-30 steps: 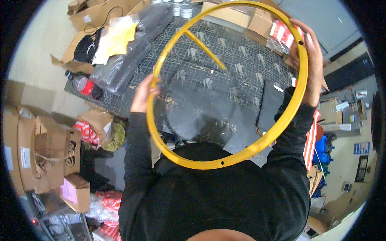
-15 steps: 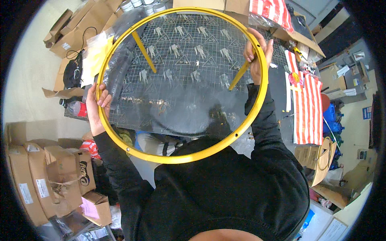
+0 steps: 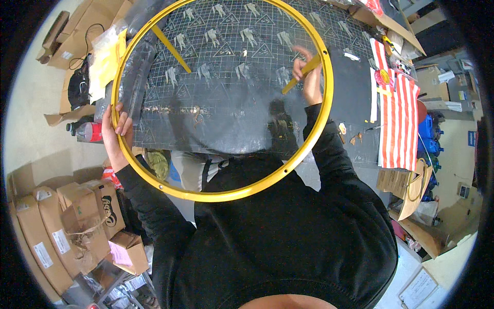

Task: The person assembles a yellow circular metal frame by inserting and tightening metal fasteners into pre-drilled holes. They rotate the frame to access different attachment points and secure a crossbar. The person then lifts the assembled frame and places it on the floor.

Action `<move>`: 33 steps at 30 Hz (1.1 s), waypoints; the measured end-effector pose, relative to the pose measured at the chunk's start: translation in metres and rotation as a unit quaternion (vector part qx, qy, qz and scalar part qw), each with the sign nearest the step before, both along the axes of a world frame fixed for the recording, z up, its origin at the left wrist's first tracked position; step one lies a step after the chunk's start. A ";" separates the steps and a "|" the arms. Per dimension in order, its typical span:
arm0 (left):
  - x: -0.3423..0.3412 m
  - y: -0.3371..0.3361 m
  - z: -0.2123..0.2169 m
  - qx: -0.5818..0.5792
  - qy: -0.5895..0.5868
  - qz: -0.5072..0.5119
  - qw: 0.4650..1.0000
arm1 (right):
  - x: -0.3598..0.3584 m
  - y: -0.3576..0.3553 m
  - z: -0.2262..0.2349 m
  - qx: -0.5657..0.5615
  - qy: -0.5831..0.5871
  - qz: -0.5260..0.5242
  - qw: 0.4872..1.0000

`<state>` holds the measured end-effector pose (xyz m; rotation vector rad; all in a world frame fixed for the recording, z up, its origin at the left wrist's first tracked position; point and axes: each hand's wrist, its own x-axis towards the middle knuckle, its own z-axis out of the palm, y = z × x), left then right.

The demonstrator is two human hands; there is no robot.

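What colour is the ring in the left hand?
The ring is yellow; the head view shows it best.

I view one wide, narrow-rimmed yellow ring [image 3: 221, 196], held above the table [image 3: 226, 121], its open face toward me. The far arc reaches the upper edge of my view. Small dark holes [image 3: 286, 170] pierce the rim. A straight left leg [image 3: 172, 50] and right leg [image 3: 289, 86] slant inward.
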<state>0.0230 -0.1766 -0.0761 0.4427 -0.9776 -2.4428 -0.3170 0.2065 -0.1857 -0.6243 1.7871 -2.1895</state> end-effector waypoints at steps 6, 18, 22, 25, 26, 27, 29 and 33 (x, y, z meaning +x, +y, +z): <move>0.009 0.001 0.009 -0.051 -0.036 0.066 0.996 | 0.001 -0.010 -0.039 0.024 0.032 0.018 0.999; 0.001 0.015 0.021 -0.048 -0.053 0.049 0.996 | 0.003 -0.005 -0.036 0.010 0.011 -0.086 0.996; -0.001 0.017 0.012 -0.093 -0.089 0.081 0.988 | 0.001 0.009 -0.047 0.006 -0.001 -0.017 1.000; 0.001 0.015 0.004 -0.088 -0.098 0.098 0.986 | 0.012 0.018 -0.062 -0.058 -0.027 -0.022 0.998; 0.002 0.014 0.001 -0.083 -0.081 0.094 0.989 | 0.019 0.020 -0.068 -0.035 -0.002 -0.063 0.997; 0.003 0.013 -0.001 -0.056 -0.085 0.083 0.991 | 0.028 0.023 -0.075 -0.016 0.017 -0.099 0.995; 0.003 0.012 -0.002 0.020 -0.015 0.043 0.999 | 0.045 0.032 -0.086 0.054 0.051 -0.099 0.992; -0.003 0.016 0.012 0.102 0.041 0.018 0.994 | 0.042 0.033 -0.091 0.148 0.101 -0.127 0.976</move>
